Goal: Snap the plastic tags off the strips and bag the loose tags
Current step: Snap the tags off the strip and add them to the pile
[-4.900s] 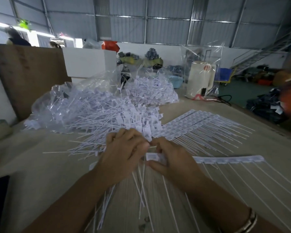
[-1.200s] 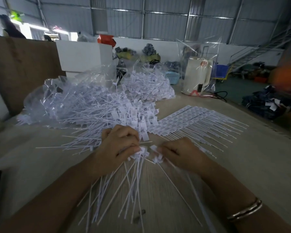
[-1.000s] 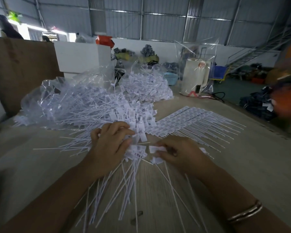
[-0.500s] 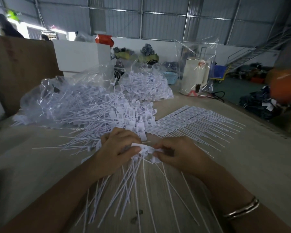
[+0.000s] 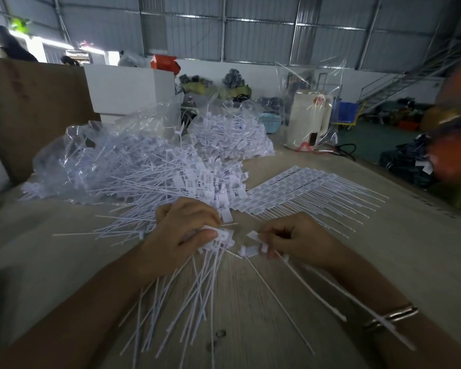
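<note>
Left hand (image 5: 183, 233) clenched round tag bundle (image 5: 218, 239); right hand (image 5: 297, 239) pinching a few tags (image 5: 249, 250).

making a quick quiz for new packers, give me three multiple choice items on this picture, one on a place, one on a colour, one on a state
1. Where do the unsnapped strips lie?
A. on the table beyond the right hand
B. inside the white box
C. on the floor

2. What colour are the tags?
A. red
B. white
C. green

3. What is the left hand doing?
A. resting flat and open
B. pointing at the kettle
C. closed on a bundle of tags

Answers:
1. A: the strips fan out flat on the table just past the right hand.
2. B: the bundle of tags, the strips and the big pile all look white.
3. C: the left hand has its grip shut around the tag heads, with the thin tails splaying out toward the camera.
</note>
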A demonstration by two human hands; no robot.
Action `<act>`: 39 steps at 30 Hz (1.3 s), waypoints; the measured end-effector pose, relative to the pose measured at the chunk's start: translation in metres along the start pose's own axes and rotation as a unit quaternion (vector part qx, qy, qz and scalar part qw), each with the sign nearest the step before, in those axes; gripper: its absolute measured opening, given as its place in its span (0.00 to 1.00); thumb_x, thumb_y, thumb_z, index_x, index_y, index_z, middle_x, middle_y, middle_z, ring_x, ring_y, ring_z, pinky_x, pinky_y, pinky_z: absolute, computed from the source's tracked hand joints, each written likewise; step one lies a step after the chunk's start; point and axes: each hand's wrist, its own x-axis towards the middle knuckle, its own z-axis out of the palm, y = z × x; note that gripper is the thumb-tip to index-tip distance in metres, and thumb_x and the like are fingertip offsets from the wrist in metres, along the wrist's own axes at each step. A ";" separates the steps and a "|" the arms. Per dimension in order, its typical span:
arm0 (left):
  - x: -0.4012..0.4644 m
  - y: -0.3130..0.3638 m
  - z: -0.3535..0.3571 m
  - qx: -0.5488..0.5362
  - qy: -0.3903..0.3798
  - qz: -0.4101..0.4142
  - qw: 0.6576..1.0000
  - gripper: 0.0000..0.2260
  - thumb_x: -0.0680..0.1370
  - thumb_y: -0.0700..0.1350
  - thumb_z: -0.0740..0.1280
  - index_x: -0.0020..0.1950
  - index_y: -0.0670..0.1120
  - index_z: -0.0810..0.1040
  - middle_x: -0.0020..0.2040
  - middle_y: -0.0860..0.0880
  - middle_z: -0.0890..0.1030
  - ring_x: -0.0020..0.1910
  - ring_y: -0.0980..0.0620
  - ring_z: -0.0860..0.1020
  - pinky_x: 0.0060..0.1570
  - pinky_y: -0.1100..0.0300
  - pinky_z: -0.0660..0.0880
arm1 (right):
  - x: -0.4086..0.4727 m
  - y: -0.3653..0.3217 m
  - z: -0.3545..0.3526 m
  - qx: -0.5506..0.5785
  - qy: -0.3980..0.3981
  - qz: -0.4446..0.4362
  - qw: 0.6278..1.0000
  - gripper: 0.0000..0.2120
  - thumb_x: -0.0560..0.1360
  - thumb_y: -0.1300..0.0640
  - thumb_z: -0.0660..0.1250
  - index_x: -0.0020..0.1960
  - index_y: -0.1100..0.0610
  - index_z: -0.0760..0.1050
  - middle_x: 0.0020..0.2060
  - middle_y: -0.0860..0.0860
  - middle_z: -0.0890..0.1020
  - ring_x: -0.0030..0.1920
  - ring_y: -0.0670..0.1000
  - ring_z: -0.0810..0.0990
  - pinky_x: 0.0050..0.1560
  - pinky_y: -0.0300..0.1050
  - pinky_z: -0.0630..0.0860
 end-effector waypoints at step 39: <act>0.005 0.002 -0.001 0.188 0.071 -0.093 0.975 0.19 0.75 0.56 0.52 0.55 0.53 0.79 0.57 0.54 0.75 0.57 0.51 0.69 0.52 0.50 0.60 | 0.006 0.002 0.015 -0.148 0.101 -0.062 0.982 0.09 0.70 0.54 0.73 0.50 0.53 0.82 0.35 0.39 0.76 0.35 0.37 0.75 0.36 0.30 0.67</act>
